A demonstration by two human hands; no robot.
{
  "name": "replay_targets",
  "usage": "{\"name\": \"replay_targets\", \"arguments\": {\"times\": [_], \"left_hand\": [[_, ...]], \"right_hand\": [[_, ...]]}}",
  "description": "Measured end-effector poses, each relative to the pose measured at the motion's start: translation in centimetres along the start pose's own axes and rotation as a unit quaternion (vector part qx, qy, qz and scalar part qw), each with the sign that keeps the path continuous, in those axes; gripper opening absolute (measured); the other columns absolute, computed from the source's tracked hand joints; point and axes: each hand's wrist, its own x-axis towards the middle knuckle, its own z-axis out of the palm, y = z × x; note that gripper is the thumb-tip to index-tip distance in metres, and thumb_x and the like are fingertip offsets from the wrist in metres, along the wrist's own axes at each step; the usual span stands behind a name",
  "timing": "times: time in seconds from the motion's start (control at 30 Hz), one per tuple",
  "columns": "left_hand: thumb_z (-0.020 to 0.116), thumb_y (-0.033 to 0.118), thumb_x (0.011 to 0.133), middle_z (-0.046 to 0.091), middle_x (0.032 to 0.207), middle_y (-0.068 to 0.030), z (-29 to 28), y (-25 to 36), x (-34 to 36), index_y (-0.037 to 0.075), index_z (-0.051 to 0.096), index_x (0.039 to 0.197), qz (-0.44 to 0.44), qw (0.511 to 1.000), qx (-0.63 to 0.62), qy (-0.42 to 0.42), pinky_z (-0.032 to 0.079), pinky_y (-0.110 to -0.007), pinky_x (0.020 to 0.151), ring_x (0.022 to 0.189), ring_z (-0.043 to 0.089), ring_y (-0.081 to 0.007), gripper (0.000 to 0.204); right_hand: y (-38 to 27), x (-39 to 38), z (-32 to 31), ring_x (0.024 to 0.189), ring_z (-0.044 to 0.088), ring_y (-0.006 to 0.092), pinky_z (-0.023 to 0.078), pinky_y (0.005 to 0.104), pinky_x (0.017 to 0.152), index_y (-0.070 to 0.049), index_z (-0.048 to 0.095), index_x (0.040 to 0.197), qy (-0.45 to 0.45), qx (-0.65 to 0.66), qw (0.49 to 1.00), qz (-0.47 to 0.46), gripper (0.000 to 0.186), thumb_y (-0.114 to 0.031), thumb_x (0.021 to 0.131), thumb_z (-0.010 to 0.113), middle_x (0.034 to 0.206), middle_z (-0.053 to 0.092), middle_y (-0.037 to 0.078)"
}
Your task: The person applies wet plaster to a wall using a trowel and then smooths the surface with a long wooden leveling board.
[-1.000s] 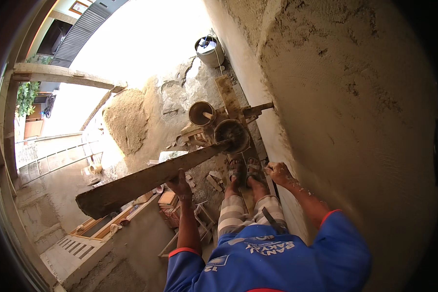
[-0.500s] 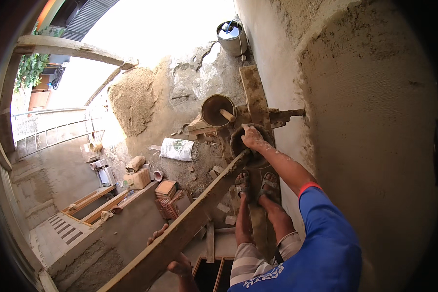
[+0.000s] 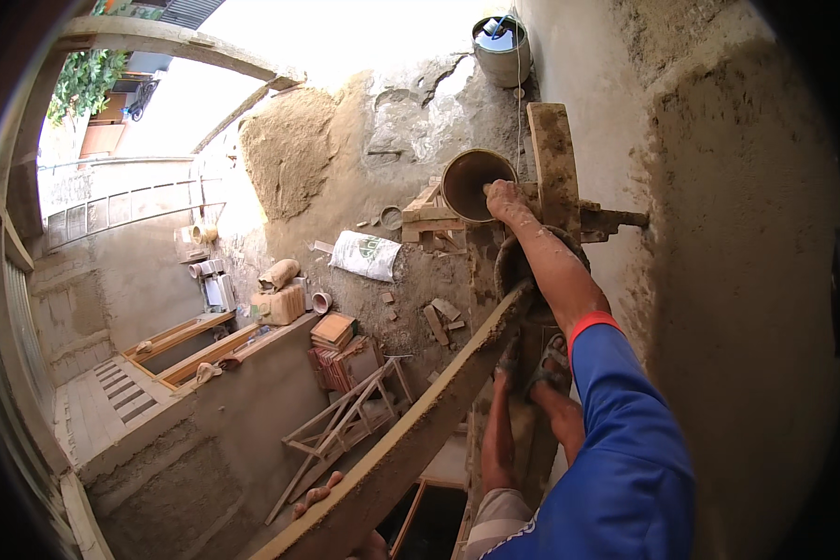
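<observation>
My left hand [image 3: 317,495] grips a long wooden board [image 3: 411,425], its fingers curled over the board's left edge. The board is crusted with mortar and slants up from the lower edge. Its far end rests at the rim of a dark bucket [image 3: 509,266], partly hidden by my right forearm. Beyond it, my right hand [image 3: 506,200] reaches to a second round bucket [image 3: 465,166] and is closed on a wooden-handled tool [image 3: 488,189]. Only the handle's tip shows past my fingers, so the tool's kind is hidden.
I stand on a narrow raised plank beside a plastered wall [image 3: 719,308] at right. An upright mortar-stained board [image 3: 554,168] stands past the buckets. Below lie a white sack [image 3: 365,256], stacked tiles [image 3: 341,355], a wooden frame [image 3: 345,425] and a drum [image 3: 501,65].
My right hand has moved from the nearer bucket to the farther one and closed on the handle there. The view has shifted; my left hand stays on the board.
</observation>
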Motion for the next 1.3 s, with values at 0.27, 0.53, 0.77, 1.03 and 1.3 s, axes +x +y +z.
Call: {"name": "replay_targets", "arguments": {"times": [0.27,0.53,0.77,1.03,1.3], "left_hand": [[0.054,0.068,0.075,0.037,0.134,-0.0149,0.1,3.3,0.0,0.005,0.011,0.142,-0.03,0.988,0.086,-0.121,0.023,-0.046,0.109,0.128,0.035,-0.0312,0.102],[0.072,0.038,0.078,0.048,0.122,-0.0111,-2.1,5.9,-0.4,0.003,0.037,0.13,-0.045,0.942,0.247,-0.224,0.039,-0.036,0.095,0.112,0.047,-0.0218,0.071],[0.068,0.018,0.08,0.056,0.114,-0.0112,0.6,4.3,0.1,0.001,0.047,0.121,0.049,0.882,0.358,-0.303,0.043,-0.035,0.089,0.102,0.052,-0.0225,0.049],[0.066,0.022,0.084,0.064,0.096,-0.0108,5.9,11.3,1.8,0.005,0.062,0.106,0.082,0.873,0.294,-0.38,0.045,-0.036,0.084,0.092,0.058,-0.0224,0.029],[0.063,0.02,0.085,0.065,0.096,-0.0126,5.5,11.3,-1.0,0.004,0.063,0.104,0.077,0.859,0.316,-0.395,0.045,-0.038,0.083,0.093,0.059,-0.0251,0.025]], "right_hand": [[1.4,-9.6,-10.1,0.104,0.057,0.0346,0.053,0.0404,0.075,-0.002,0.061,0.097,-0.076,-0.157,0.981,-0.081,0.02,-0.009,0.078,0.058,0.1,0.061,0.018],[1.4,-34.7,-23.5,0.069,0.061,0.017,0.048,0.0285,0.062,0.002,0.059,0.108,-0.053,0.368,0.923,0.096,0.033,-0.013,0.078,0.061,0.077,0.064,0.01],[-6.4,-53.5,-31.5,0.081,0.063,0.023,0.049,0.0348,0.069,0.0,0.047,0.124,-0.033,0.45,0.891,0.044,0.052,-0.014,0.077,0.064,0.092,0.063,0.019],[-15.9,-61.7,-45.0,0.101,0.06,0.0371,0.048,0.038,0.085,0.005,0.045,0.125,0.064,0.362,0.918,-0.15,0.057,-0.013,0.076,0.068,0.107,0.059,0.024],[-17.1,-65.6,-43.1,0.093,0.062,0.0382,0.052,0.0408,0.078,0.002,0.039,0.13,0.017,0.396,0.891,-0.22,0.055,-0.011,0.082,0.063,0.109,0.058,0.026]]}}
